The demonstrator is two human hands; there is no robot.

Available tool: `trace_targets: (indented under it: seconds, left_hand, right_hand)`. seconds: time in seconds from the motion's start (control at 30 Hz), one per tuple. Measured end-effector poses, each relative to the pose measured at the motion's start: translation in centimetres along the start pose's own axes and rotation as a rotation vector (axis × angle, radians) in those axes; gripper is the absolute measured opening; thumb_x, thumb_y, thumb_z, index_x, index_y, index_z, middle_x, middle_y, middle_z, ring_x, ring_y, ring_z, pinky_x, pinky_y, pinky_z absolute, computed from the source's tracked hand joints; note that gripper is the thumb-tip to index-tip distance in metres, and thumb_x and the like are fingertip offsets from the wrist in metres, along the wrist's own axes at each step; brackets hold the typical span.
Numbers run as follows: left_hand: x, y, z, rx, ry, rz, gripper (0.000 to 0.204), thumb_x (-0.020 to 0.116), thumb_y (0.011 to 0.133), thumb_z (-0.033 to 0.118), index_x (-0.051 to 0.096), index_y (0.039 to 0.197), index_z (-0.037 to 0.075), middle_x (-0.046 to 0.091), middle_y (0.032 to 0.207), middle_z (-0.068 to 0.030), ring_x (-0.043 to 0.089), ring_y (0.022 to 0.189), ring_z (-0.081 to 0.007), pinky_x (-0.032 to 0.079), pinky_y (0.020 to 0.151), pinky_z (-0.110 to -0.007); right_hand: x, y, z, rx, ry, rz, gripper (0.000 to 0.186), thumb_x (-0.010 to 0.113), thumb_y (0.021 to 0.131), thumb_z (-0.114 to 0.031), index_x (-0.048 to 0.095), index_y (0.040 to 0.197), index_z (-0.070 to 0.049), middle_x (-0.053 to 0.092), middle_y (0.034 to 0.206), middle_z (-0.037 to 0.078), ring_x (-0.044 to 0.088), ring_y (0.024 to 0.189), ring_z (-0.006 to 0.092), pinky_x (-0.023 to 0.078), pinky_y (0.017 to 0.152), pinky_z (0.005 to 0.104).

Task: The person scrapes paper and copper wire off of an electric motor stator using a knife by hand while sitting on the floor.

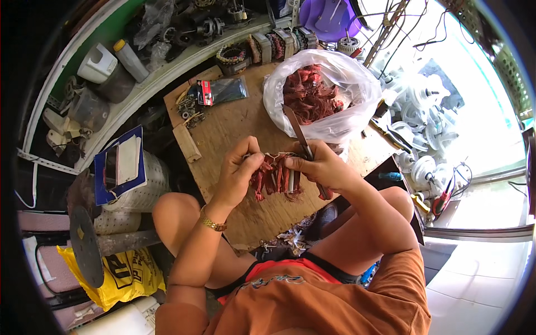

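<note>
A ragged bundle of red copper wire (pixel 276 180) hangs between my two hands, above the front part of the wooden board. My left hand (pixel 241 170) pinches its left end, thumb against fingers. My right hand (pixel 324 166) is closed round a knife (pixel 296 129); its long dark blade points up and away, and a red end shows below the palm. My right thumb also presses against the bundle's upper right edge. Just beyond, a white plastic bag (pixel 274 107) stands open, holding a heap of red-brown wire scraps (pixel 312 92).
On the wooden board (pixel 223 123) lie a packaged item (pixel 223 90) and small metal parts (pixel 191 109). Wound motor stators (pixel 234 57) line its far edge. Pliers (pixel 391 134) lie at the right, beside clear plastic parts (pixel 427 128). A notebook (pixel 120 167) rests on a perforated drum at left.
</note>
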State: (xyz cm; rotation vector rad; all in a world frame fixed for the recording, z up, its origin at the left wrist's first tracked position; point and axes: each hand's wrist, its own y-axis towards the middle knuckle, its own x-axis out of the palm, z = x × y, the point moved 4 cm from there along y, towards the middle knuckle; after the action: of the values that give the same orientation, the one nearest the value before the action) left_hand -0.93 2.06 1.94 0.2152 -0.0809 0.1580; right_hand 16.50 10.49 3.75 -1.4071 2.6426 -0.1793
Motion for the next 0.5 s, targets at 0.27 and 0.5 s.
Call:
trace_targets:
  seconds: [0.27, 0.5]
  left_hand:
    - [1.9, -0.9, 3.6, 0.541, 0.63, -0.31, 0.018, 0.058, 0.081, 0.012, 0.046, 0.068, 0.008, 0.044, 0.07, -0.0052, 0.041, 0.068, -0.0203, 0.033, 0.066, -0.032]
    - [0.2, -0.5, -0.9, -0.115, -0.148, -0.023, 0.026, 0.052, 0.09, 0.033, 0.04, 0.085, 0.011, 0.039, 0.086, 0.0015, 0.037, 0.081, -0.009, 0.033, 0.076, -0.025]
  right_hand:
    - [0.1, -0.4, 1.3, 0.099, 0.034, -0.078, 0.028, 0.07, 0.094, -0.028, 0.067, 0.097, 0.0, 0.066, 0.075, -0.001, 0.053, 0.065, 0.0055, 0.044, 0.057, 0.0248]
    - [0.2, -0.8, -1.7, 0.067, 0.027, 0.006, 0.027, 0.067, 0.096, -0.023, 0.063, 0.101, 0.004, 0.065, 0.075, 0.002, 0.058, 0.064, 0.0079, 0.048, 0.06, 0.0267]
